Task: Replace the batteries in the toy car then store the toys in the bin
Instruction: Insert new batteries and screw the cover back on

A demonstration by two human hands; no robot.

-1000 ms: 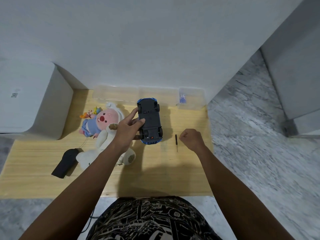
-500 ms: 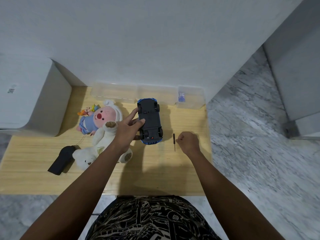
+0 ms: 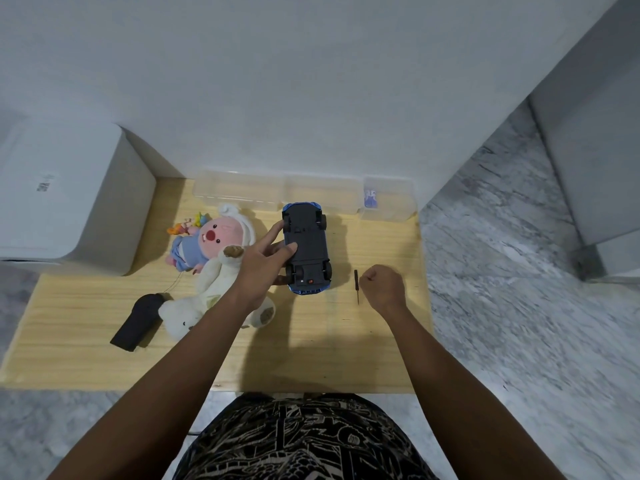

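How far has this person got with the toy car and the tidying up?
Early days. Done: the toy car lies belly-up on the table. In hand: the left hand steadies the car, while the right hand, curled, sits beside the small screwdriver, not yet holding it. Left: opening the battery cover, swapping batteries, then storing the car and plush toys in the clear bin.

Left hand (image 3: 258,268) spread, fingers extended; right hand (image 3: 382,285) apparently a curled fist.

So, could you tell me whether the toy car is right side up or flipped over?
Flipped over: the toy car shows its black underside and all four wheels facing the camera.
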